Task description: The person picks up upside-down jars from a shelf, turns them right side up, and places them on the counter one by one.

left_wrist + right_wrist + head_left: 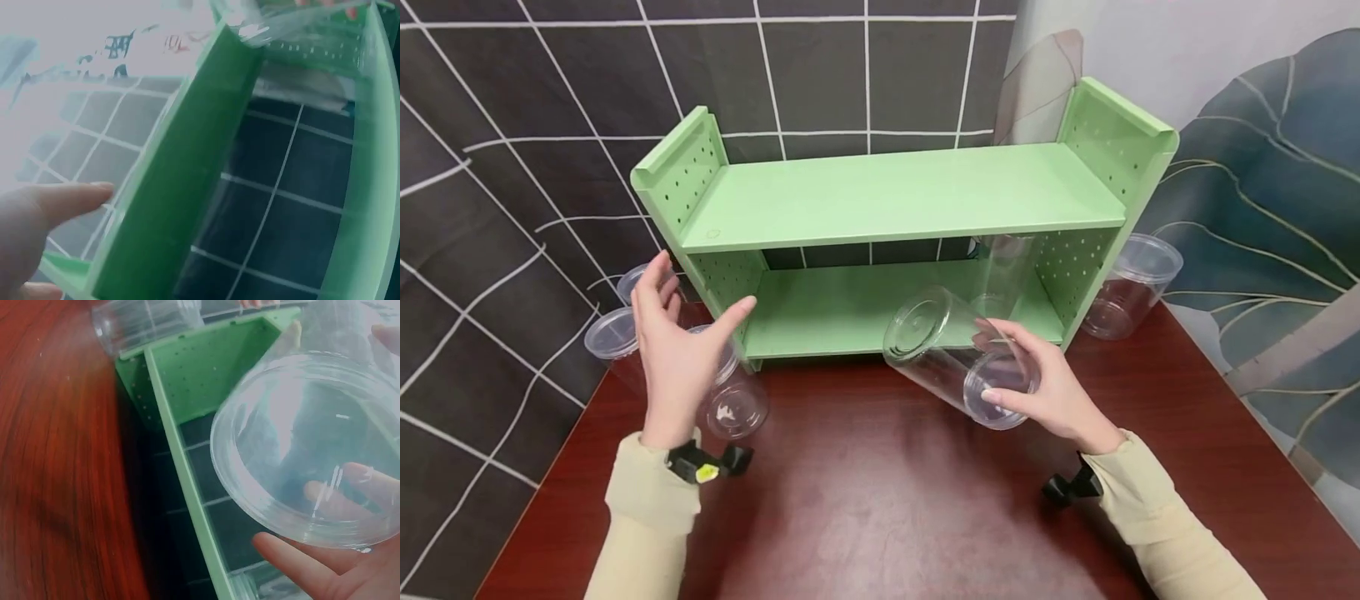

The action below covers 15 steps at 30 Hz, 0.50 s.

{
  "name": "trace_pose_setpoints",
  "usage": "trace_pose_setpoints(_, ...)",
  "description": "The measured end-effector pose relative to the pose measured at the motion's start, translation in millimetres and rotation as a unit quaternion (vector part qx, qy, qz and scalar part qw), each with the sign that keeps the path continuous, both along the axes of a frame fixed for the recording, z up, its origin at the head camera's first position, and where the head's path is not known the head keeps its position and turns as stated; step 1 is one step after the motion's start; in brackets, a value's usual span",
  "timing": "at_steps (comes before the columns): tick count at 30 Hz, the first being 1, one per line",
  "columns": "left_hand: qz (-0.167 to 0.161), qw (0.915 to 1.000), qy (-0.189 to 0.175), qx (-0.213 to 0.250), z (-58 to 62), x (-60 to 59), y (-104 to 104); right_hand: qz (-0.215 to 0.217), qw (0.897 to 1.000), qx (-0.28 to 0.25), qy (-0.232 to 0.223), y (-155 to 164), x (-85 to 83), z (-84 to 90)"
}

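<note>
My right hand [1052,387] grips a clear plastic jar [936,354], thumb and fingers around its wide-rimmed end. The jar is tilted in front of the green shelf unit [895,196], its other end pointing up and left. In the right wrist view the round end of this jar [300,444] fills much of the picture, with fingers seen through it. My left hand [673,358] is raised at the shelf's left end, thumb and fingers spread, holding nothing. Behind and beside it stand several clear jars [737,404], partly hidden by the hand.
On the lower shelf, toward its right end, stands another clear jar [1003,271]. One more lidded jar [1131,287] is just right of the shelf unit. The dark red table [865,492] meets a black tiled wall [820,75] at the back.
</note>
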State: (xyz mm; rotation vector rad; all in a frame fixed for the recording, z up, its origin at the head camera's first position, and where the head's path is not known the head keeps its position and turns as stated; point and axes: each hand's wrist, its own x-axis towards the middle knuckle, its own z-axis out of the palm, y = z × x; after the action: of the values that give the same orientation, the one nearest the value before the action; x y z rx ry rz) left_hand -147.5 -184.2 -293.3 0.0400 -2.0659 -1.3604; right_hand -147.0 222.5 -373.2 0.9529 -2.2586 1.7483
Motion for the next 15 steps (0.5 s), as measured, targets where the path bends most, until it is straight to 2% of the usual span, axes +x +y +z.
trace_pose_setpoints(3, 0.004, 0.9985, -0.054, -0.008, 1.4, -14.3, -10.3, 0.006, 1.0, -0.016, -0.023, 5.0, -1.3, -0.3)
trace_pose_setpoints(6, 0.008, 0.9962, -0.086, -0.011, 0.3, -26.6, -15.6, -0.003, 0.999, -0.007, -0.037, 9.9, -1.7, -0.6)
trace_pose_setpoints(11, 0.024, 0.9958, -0.086, -0.02, -1.1, -37.2, -19.1, -0.026, 0.998, 0.029, -0.054, 19.2, 0.4, -0.2)
trace_pose_setpoints(15, 0.053, 0.9947, -0.079, -0.039, 0.3, -39.4, -20.9, -0.062, 0.992, 0.095, -0.052, 27.3, 2.8, 2.4)
